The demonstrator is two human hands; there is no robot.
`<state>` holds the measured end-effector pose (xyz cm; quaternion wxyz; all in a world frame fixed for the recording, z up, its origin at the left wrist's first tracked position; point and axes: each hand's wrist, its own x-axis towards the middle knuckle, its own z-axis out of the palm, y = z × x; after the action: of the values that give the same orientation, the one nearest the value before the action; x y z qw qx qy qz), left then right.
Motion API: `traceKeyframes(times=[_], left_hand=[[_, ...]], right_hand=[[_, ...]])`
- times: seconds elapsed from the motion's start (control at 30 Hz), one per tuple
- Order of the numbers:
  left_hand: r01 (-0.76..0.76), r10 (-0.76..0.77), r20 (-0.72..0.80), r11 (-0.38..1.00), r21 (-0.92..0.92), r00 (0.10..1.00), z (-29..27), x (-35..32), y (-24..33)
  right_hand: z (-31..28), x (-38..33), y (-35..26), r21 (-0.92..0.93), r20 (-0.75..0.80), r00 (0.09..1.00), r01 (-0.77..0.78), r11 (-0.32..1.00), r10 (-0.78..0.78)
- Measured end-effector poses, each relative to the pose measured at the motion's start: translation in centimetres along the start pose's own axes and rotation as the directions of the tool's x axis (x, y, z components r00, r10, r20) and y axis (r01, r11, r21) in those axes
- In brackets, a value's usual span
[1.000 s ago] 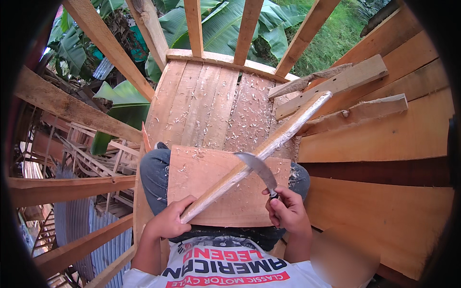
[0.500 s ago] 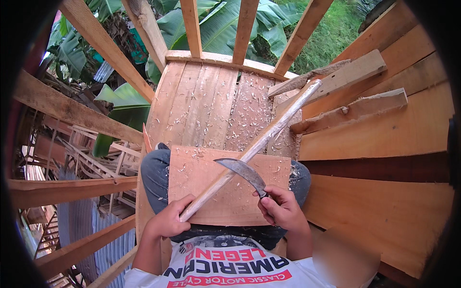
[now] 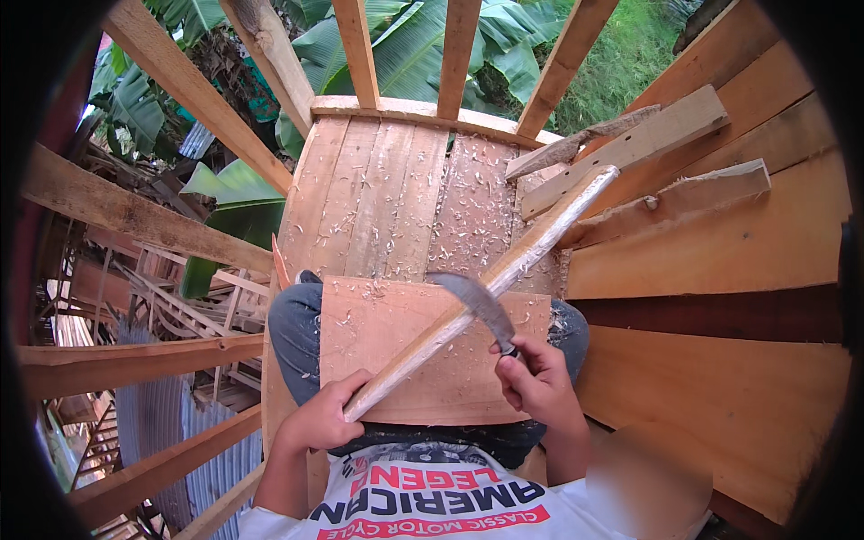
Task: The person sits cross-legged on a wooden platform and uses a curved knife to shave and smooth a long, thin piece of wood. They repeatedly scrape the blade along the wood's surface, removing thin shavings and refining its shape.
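Observation:
My left hand [image 3: 326, 416] grips the near end of a long pale wooden stick [image 3: 531, 254] that runs diagonally up to the right. A flat wooden board [image 3: 396, 333] lies across my lap under the stick, dusted with shavings. My right hand [image 3: 537, 380] holds the handle of a curved grey blade [image 3: 475, 299]. The blade rests across the stick's middle, its edge against the pale wood. The stick's far end lies on the planks at the right.
I sit on a raised plank platform [image 3: 387, 193] strewn with wood shavings. Loose timber offcuts [image 3: 630, 144] lie at the right on wide boards [image 3: 720, 243]. Slanted wooden rails [image 3: 193, 108] frame the platform, with banana leaves [image 3: 405, 45] and corrugated metal sheets [image 3: 148, 423] beyond and below.
The blade has slid down the stick toward me, from higher on the shaft to its middle. My left hand keeps its hold on the near end.

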<state>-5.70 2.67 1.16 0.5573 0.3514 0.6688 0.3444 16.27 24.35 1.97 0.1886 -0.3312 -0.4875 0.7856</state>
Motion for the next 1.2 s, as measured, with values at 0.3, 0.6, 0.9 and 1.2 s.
traceKeyframes(times=[0.3,0.6,0.9,1.2], left_hand=[[0.026,-0.024,0.052,0.999,-0.048,0.998,-0.1,-0.1,-0.7],[-0.024,0.028,0.068,0.998,-0.057,0.997,-0.3,0.4,-1.2],[0.090,-0.035,0.191,0.954,-0.286,0.981,-1.1,0.3,-2.2],[0.214,0.039,0.477,0.859,-0.465,0.878,0.8,-0.4,-2.3]], right_hand=[[-1.0,0.4,0.4,0.010,-0.074,0.993,0.092,0.996,-0.091],[-2.8,1.3,0.0,0.256,-0.616,0.698,0.615,0.746,-0.364],[2.8,-2.1,6.6,0.133,-0.167,0.971,0.191,0.973,-0.168],[2.8,-2.1,6.2,-0.134,-0.079,0.970,0.218,0.967,-0.229]])
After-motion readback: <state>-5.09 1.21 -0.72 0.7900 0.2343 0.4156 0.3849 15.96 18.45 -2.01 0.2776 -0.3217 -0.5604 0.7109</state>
